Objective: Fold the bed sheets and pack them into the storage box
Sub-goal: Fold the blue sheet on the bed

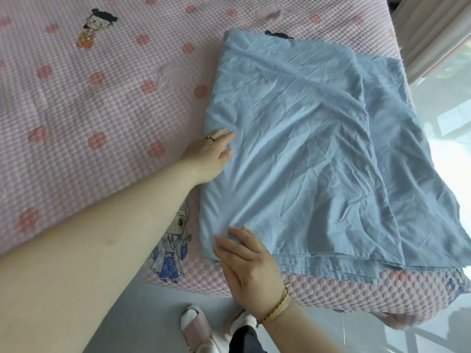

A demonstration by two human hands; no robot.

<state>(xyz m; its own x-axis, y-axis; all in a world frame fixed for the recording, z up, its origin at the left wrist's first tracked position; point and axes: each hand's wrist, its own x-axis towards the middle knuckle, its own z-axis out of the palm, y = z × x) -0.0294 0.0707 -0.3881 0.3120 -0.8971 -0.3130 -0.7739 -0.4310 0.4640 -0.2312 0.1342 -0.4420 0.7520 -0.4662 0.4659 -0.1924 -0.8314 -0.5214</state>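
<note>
We see the left arm reaching in from the lower left, forearm stretched across the pink quilted bed cover (89,98), with the left hand (211,155) at the left edge of the blue sheet (305,161). Its fingers are straight and close together and lie flat on the cloth, and a ring (210,138) shows on one of them. We cannot tell whether the thumb slips under the fold. The right hand (251,262) comes up from below, palm down on the near left corner of the sheet, fingers straight and slightly spread, pressing the fabric and pinching nothing. A gold bracelet (277,305) circles its wrist. The sheet lies folded in several layers at the right side of the bed, close to the near edge. It is wrinkled, its lower layers stick out to the right, and its hems are stacked along the near side. A cartoon figure (170,245) printed on the cover lies just left of the sheet's near corner. Below the bed edge we see the grey floor (153,314) and the person's feet in pink slippers (193,324). A pale curtain (428,34) hangs at the upper right.
</note>
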